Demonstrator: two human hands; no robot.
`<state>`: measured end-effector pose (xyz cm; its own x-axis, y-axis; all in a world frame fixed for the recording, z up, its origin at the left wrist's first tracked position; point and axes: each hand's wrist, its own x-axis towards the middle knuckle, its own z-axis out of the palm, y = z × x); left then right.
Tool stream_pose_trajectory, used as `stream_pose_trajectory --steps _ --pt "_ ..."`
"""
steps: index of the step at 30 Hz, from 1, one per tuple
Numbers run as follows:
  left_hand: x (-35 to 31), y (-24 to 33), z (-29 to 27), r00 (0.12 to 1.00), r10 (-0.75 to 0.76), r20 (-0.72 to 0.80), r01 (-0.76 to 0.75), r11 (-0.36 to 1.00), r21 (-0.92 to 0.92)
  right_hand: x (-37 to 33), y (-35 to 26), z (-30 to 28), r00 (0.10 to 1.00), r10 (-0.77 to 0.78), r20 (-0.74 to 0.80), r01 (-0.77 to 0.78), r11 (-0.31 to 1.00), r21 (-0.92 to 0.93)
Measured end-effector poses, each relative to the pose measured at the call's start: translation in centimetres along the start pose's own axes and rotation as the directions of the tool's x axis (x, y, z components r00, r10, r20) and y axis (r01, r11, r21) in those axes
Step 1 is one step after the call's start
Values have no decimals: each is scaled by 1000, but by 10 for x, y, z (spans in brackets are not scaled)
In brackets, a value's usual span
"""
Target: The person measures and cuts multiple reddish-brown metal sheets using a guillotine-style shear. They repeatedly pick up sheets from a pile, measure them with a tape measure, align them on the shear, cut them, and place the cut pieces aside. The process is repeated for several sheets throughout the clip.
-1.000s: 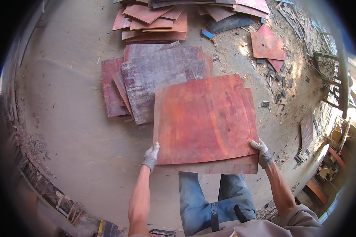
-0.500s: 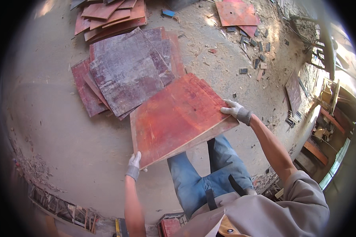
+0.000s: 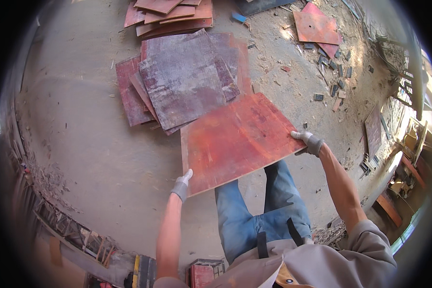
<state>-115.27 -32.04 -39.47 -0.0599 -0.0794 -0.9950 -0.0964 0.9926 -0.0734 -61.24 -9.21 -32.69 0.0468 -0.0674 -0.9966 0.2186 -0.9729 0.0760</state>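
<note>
Between my two hands I hold a red-orange plywood panel [image 3: 240,139] in front of my legs. Its face is smooth, with darker stains toward the far right. My left hand [image 3: 183,185], in a white glove with a grey cuff, grips the near left corner, thumb on top. At the right edge my right hand [image 3: 308,140], gloved the same way, clasps the board with its fingers underneath, partly hidden. Just beyond lies a loose stack of worn purplish-grey panels [image 3: 182,79], and the held panel's far edge overlaps the view of it.
Another pile of orange panels [image 3: 175,17] sits farther off. Back right, two red-orange boards [image 3: 317,29] lie among small dark blocks [image 3: 341,71] and wood chips. A dark panel [image 3: 373,130] rests near the right-hand clutter. A red box-like object [image 3: 204,276] stands at the lower edge.
The panel edges held together earlier now line up as one sheet. My view has turned, shifting the scene rightward; both hands keep their grip, and the left thumb now lies on top.
</note>
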Motion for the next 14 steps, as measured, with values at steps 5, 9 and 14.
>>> stream_pose_trajectory --steps 5,9,14 --pt "-39 -59 10 982 145 -120 -137 988 73 -37 88 -10 999 -46 -16 48 984 174" --pt "-73 -67 53 991 113 -70 -101 983 155 -62 150 -45 996 -63 -62 74 978 197" --pt "-119 -12 120 988 101 -120 -6 786 618 -95 221 -101 989 -43 -143 57 993 99"
